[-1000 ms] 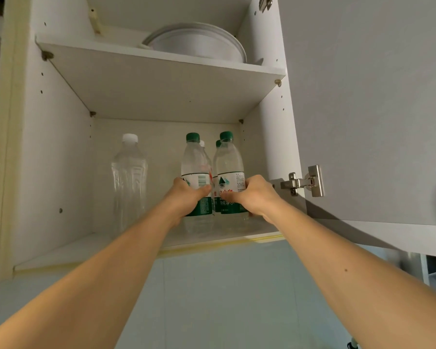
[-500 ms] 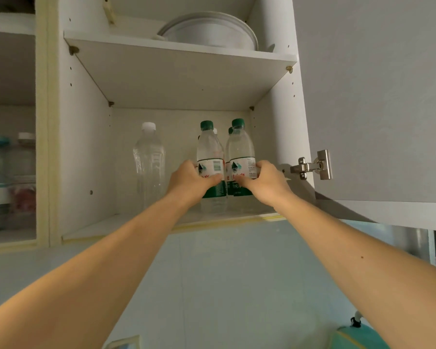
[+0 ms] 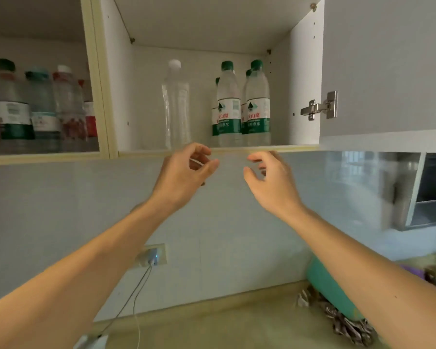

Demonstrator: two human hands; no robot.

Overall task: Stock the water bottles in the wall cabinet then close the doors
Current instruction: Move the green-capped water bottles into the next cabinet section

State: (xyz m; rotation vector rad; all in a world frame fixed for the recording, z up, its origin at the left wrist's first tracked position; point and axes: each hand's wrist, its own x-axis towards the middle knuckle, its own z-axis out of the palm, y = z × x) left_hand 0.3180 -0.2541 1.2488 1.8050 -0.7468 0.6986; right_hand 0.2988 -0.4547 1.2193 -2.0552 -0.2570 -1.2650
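Inside the open wall cabinet (image 3: 305,79), two green-capped water bottles stand side by side on the bottom shelf at the right: one (image 3: 228,107) on the left, one (image 3: 258,107) on the right, with more green caps behind them. A clear white-capped bottle (image 3: 176,104) stands alone to their left. My left hand (image 3: 184,172) and my right hand (image 3: 269,177) hang just below the shelf's front edge (image 3: 287,148), fingers loosely curled, holding nothing. The right cabinet door (image 3: 388,64) stands open on its metal hinge (image 3: 320,107).
The left compartment holds several assorted bottles (image 3: 35,107). Below are a tiled wall, a socket with a plugged cable (image 3: 151,255), a beige counter (image 3: 212,323) with a teal object (image 3: 330,285) and a patterned cloth (image 3: 345,321). A steel range hood (image 3: 410,190) hangs at right.
Both hands let go of the two green-capped bottles and dropped below the shelf edge. The view tilted down, showing the left compartment and the counter.
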